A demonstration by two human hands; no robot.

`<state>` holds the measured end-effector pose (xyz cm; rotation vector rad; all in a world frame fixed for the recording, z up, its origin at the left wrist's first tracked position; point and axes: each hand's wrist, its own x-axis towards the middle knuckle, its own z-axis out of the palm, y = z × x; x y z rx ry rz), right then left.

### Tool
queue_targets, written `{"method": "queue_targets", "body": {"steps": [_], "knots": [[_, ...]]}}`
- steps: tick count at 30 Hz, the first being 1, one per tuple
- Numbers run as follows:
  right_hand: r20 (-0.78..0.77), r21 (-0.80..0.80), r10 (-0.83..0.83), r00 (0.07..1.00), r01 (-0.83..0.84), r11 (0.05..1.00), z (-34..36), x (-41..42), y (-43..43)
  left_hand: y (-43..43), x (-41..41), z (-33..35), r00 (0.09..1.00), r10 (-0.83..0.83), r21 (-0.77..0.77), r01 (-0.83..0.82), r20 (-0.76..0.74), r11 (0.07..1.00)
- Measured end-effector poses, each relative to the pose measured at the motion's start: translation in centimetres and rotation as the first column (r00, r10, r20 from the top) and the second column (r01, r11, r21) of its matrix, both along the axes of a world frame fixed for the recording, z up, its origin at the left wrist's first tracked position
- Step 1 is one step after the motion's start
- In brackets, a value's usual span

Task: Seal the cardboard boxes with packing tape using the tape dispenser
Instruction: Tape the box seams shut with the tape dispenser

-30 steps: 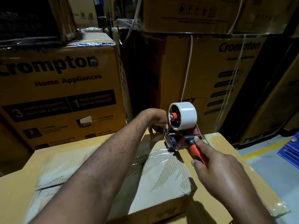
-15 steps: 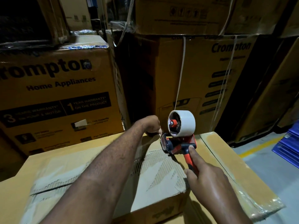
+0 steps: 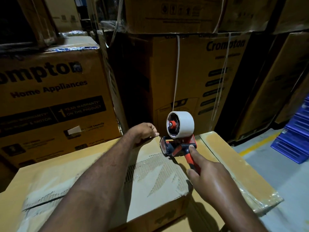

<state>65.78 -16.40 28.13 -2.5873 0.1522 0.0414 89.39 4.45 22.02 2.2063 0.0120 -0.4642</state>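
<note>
A small cardboard box (image 3: 158, 178) with clear tape over its torn top lies on a larger flat box (image 3: 217, 153). The red and black tape dispenser (image 3: 177, 148), carrying a white tape roll (image 3: 184, 124), stands with its head on the small box near the far edge. My right hand (image 3: 210, 178) grips its red handle, index finger stretched along it. My left hand (image 3: 143, 132) reaches across the box, and its fingers curl over the far edge just left of the dispenser. I cannot make out a tape end under those fingers.
Tall stacks of printed appliance cartons (image 3: 50, 91) (image 3: 200, 72) stand close behind the work boxes, bound with white straps. Blue plastic crates (image 3: 296, 139) sit on the grey floor at right, beside a yellow floor line (image 3: 255, 144).
Both hands and the dispenser stay at the box's far edge. The dispenser sits slightly closer to my left hand, and the view has shifted a little.
</note>
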Motion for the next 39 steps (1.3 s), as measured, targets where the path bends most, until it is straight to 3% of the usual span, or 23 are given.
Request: {"method": "queue_targets", "body": {"steps": [2,4,6,8,10,15,20,33,35,37,39], "knots": [[0.014,-0.009,-0.008,1.0,0.008,1.0,-0.1,0.0,0.2,-0.8,-0.7,0.4,0.985,-0.061,0.165,0.034,0.159,0.986],[0.027,-0.025,-0.001,1.0,0.001,1.0,-0.4,0.0,0.1,-1.6,-1.9,0.5,0.892,-0.147,0.385,-0.033,0.427,0.922],[0.032,-0.026,0.008,0.999,-0.007,1.0,-0.6,0.0,0.1,-1.8,-3.3,0.1,0.807,-0.212,0.401,-0.033,0.551,0.915],[0.031,-0.021,0.011,0.999,-0.011,1.0,-0.7,-0.1,0.3,-1.6,-4.2,-0.5,0.86,-0.283,0.408,0.097,0.424,0.908],[0.034,-0.027,0.017,0.999,-0.016,1.0,-0.8,-0.1,0.4,-1.4,-4.7,-1.1,0.899,-0.29,0.438,0.127,0.328,0.89],[0.028,-0.006,0.008,1.0,-0.008,1.0,-0.7,-0.3,-0.7,-2.1,-4.8,-1.6,0.885,-0.326,0.572,0.084,0.334,0.816],[0.017,-0.022,0.001,1.0,-0.001,1.0,-0.5,-1.7,-1.8,-2.3,-4.3,-2.3,0.901,-0.326,0.541,0.129,0.285,0.831],[-0.044,-0.033,0.013,0.999,-0.014,0.999,0.3,-6.0,-4.1,-2.1,-5.3,-2.2,0.919,-0.242,0.483,0.067,0.311,0.873],[-0.04,-0.041,0.007,0.999,-0.009,0.999,0.4,-6.4,-4.2,-2.2,-5.4,-1.8,0.916,-0.258,0.535,0.059,0.307,0.843],[-0.019,-0.069,0.004,1.0,-0.005,0.998,0.6,-6.5,-4.1,-3.1,-6.0,-1.6,0.867,-0.31,0.618,0.002,0.391,0.786],[-0.012,-0.084,0.006,1.0,-0.007,0.996,0.7,-6.6,-3.9,-4.6,-7.5,-1.4,0.788,-0.381,0.602,0.017,0.484,0.799]]}}
